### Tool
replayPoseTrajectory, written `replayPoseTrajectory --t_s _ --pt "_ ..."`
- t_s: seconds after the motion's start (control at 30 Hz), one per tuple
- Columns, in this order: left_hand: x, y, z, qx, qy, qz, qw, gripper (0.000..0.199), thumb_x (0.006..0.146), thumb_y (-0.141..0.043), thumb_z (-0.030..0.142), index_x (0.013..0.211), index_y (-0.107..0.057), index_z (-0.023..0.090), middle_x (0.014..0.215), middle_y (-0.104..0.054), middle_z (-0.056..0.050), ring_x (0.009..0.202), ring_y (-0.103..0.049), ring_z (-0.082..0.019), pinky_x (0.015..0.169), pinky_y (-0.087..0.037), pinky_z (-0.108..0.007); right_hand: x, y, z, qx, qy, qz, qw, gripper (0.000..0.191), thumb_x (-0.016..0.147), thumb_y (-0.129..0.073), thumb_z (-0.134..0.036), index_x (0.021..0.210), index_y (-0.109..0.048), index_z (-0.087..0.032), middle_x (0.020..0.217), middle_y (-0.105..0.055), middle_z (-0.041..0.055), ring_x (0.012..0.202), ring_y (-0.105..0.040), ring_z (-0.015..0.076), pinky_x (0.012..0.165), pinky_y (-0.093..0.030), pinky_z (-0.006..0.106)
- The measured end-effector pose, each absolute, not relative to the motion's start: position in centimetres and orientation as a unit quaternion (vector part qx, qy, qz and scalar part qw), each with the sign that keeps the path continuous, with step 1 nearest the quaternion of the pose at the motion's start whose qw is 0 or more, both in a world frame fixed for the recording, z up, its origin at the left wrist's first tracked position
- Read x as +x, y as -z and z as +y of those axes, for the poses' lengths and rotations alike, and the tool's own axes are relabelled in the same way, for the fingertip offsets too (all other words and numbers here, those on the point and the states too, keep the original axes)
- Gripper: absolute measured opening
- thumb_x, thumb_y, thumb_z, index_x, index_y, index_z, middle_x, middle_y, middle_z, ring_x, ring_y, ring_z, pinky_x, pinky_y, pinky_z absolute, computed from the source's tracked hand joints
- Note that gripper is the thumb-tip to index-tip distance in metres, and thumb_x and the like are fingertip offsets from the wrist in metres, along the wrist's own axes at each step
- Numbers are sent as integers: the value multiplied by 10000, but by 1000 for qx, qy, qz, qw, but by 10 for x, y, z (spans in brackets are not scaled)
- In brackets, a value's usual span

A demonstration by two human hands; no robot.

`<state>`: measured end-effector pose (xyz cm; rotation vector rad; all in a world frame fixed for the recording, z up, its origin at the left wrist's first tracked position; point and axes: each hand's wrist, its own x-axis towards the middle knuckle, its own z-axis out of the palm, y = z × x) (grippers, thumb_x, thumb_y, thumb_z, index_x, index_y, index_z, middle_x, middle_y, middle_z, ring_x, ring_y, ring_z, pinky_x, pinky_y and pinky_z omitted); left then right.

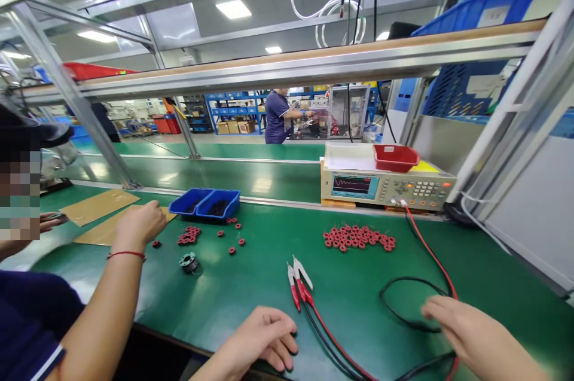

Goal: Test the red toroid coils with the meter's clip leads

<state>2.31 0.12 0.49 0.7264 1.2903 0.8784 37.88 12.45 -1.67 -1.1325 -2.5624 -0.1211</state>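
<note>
At the front edge of the green bench, my left hand point(264, 338) rests with its fingers loosely bent and apart, holding nothing. Just beyond it lie two alligator clips point(296, 282) with red and white grips, attached to red and black leads. My right hand point(478, 333) hovers by the looped black lead point(394, 285) and the red lead point(437, 261). Its fingers are blurred and partly hidden, so contact with the leads is unclear. A cluster of small red wire-wound rings point(359, 238) lies farther back.
A boxy test meter point(390, 188) with a lit screen carries a red tray point(397, 157). At left, a co-worker's hand point(141, 224) reaches over the bench near blue bins point(218, 204), more red rings point(189, 235) and a dark coil point(189, 262). A shelf point(278, 73) spans overhead.
</note>
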Motion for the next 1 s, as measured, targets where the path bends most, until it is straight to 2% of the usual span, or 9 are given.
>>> replayPoseTrajectory --t_s 0.07,0.13,0.27,0.4,0.5,0.67,0.8,0.9,1.0 --pt "18 -3 3 380 -386 614 574 308 691 -663 425 705 -611 122 580 -625 -35 453 -574 -116 425 -371 -184 340 7 120 -398 -74 -900 164 307 859 -333 -140 897 -613 -260 913 -644 36 762 -627 171 642 -465 263" --pt "16 0 7 440 -393 647 484 268 715 -631 398 689 -611 132 553 -582 1 451 -518 -102 422 -339 -180 291 -5 114 -395 -152 -888 180 277 887 -337 -201 981 -595 -235 936 -632 51 786 -616 175 706 -458 278" --pt "19 4 13 535 -414 659 330 211 786 -565 329 754 -673 150 695 -636 -26 633 -543 -140 580 -389 -205 204 -21 105 -411 -223 -867 172 229 868 -430 -315 976 -588 -190 903 -621 72 788 -595 203 705 -430 294" --pt "23 10 20 524 -447 661 297 215 798 -556 320 860 -697 170 832 -664 -65 708 -574 -176 646 -418 -230 166 -18 102 -433 -249 -854 146 340 737 -587 -420 950 -560 -157 943 -598 116 847 -583 285 719 -406 350" --pt "22 16 24 511 -449 668 301 198 799 -542 277 874 -695 175 857 -674 -72 728 -588 -187 668 -432 -243 162 -8 104 -444 -304 -827 164 249 699 -600 -326 875 -561 -155 903 -599 118 843 -574 295 724 -389 366" --pt "22 19 26 540 -432 671 267 162 788 -551 240 820 -698 182 838 -680 -61 764 -594 -195 689 -416 -245 169 4 119 -440 -415 -769 207 88 699 -581 -255 737 -557 -179 697 -571 32 720 -560 205 664 -405 307" --pt "25 16 25 567 -405 677 238 196 810 -538 300 809 -695 184 788 -660 -55 687 -575 -182 623 -394 -241 194 -5 138 -403 -555 -680 258 157 759 -499 -273 871 -558 -181 647 -550 -3 544 -527 130 492 -444 240" --pt "29 11 29 588 -346 704 199 290 851 -468 379 810 -675 181 762 -648 -57 656 -571 -182 622 -397 -255 232 -26 151 -368 -617 -617 321 219 802 -451 -317 950 -555 -193 762 -596 21 552 -527 105 473 -480 209" --pt "39 4 42 585 -239 760 151 409 878 -380 466 751 -638 175 751 -651 -81 682 -598 -213 637 -407 -284 283 -54 154 -306 -710 -490 403 233 808 -463 -300 967 -590 -187 773 -597 26 520 -493 82 436 -481 156"
